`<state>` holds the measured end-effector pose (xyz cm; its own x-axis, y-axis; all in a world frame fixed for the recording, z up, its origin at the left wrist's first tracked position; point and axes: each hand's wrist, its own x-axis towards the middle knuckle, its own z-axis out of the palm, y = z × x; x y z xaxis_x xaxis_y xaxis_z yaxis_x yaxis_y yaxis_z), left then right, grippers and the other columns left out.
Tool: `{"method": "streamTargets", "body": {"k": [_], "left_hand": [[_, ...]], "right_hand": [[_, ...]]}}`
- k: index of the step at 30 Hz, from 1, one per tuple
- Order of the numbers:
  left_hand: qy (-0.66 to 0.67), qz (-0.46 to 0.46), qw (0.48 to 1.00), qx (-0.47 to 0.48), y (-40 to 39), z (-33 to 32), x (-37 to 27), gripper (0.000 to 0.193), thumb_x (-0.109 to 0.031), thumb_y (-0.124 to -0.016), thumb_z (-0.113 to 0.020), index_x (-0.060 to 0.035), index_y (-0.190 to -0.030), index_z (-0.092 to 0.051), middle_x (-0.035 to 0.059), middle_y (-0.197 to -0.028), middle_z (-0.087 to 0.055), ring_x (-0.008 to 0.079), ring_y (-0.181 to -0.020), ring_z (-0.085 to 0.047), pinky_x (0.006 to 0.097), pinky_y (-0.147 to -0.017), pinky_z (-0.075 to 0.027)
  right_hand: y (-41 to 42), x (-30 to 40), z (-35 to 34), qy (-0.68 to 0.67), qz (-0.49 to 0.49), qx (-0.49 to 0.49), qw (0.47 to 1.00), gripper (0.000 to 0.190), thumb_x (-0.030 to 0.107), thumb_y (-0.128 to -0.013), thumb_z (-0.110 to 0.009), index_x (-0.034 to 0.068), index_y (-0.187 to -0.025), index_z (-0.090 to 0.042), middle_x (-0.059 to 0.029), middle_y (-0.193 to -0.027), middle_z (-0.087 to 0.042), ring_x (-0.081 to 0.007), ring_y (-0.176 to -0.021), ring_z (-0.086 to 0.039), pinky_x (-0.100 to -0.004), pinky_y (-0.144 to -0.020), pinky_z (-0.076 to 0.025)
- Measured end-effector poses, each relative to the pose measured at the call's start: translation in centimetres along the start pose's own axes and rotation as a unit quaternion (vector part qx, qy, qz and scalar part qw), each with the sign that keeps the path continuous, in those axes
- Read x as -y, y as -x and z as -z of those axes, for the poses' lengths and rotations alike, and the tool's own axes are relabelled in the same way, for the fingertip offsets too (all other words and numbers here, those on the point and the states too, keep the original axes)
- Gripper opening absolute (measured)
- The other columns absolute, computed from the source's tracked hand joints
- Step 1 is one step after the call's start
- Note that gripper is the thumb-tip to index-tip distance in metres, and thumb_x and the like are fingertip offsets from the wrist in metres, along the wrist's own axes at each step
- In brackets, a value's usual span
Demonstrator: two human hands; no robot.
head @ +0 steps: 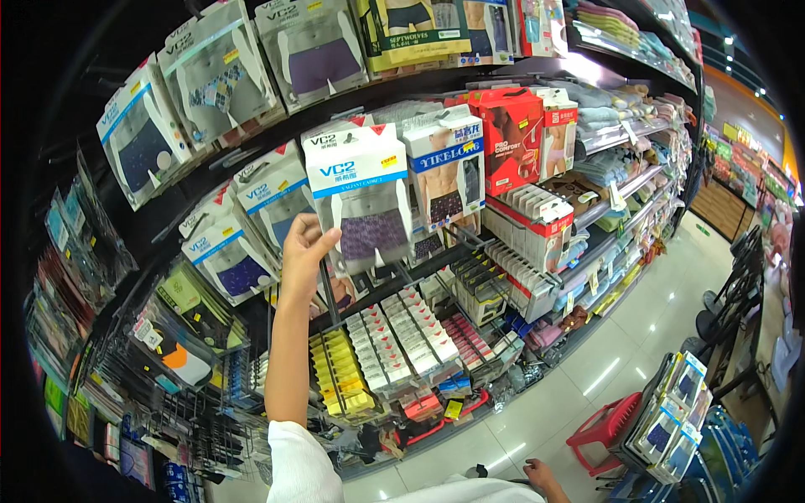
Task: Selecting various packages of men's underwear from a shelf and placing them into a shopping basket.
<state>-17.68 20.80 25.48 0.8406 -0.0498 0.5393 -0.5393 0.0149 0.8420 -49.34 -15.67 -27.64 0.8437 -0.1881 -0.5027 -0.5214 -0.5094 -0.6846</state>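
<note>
My left hand (309,251) is raised to the display rack. It grips the lower left edge of a white and grey box of purple patterned boxer briefs (371,232), thumb on the front and fingers curled around the side. The box faces me at a hook among similar packs; whether it still hangs there cannot be told. Just right of it is a boxed pair with a blue band (445,166). To its left hangs a box of dark blue briefs (236,270). Low by my body is my right hand (542,473), loosely curled; its grip is unclear.
Metal hooks (475,239) stick out below the held box. Lower down hang rows of white boxes (402,336) and yellow boxes (339,371). Folded textiles (619,151) fill shelves at the right. A red plastic stool (604,434) stands on the tiled floor beside stacked underwear boxes (670,427).
</note>
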Motion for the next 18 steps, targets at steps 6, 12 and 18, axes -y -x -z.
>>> {"method": "streamTargets", "body": {"k": [6,12,18], "left_hand": [[0.219,0.052,0.970,0.092,2.8,-2.2,-3.4,0.039,-0.008,-0.077,-0.063,-0.0016,-0.111,-0.046,0.0075,-0.102,-0.061,0.0117,-0.094,-0.057,0.0246,-0.085,-0.042],[0.167,0.066,0.975,0.133,6.1,-4.2,-2.6,0.032,-0.006,-0.075,-0.065,-0.0048,-0.103,-0.049,0.0036,-0.093,-0.062,0.0109,-0.083,-0.058,0.0249,-0.078,-0.046],[0.233,0.280,0.911,0.195,14.7,-9.2,5.8,0.031,-0.003,-0.077,-0.063,-0.0055,-0.104,-0.049,0.0061,-0.095,-0.061,0.0122,-0.084,-0.059,0.0262,-0.076,-0.047]], "right_hand": [[0.1,-1.1,-0.5,0.039,-0.018,0.006,0.999,0.045,0.031,-0.076,-0.054,0.004,-0.111,-0.056,-0.0170,-0.095,-0.063,-0.0305,-0.092,-0.059,-0.0355,-0.081,-0.046],[0.3,1.0,-0.3,0.016,0.007,0.002,1.000,0.044,0.029,-0.077,-0.056,0.001,-0.111,-0.056,-0.0213,-0.096,-0.062,-0.0324,-0.091,-0.059,-0.0353,-0.082,-0.046],[-0.6,1.4,-0.7,-0.106,-0.018,0.048,0.993,0.043,0.026,-0.082,-0.054,0.003,-0.117,-0.051,-0.0146,-0.092,-0.063,-0.0247,-0.090,-0.060,-0.0331,-0.078,-0.046]]}}
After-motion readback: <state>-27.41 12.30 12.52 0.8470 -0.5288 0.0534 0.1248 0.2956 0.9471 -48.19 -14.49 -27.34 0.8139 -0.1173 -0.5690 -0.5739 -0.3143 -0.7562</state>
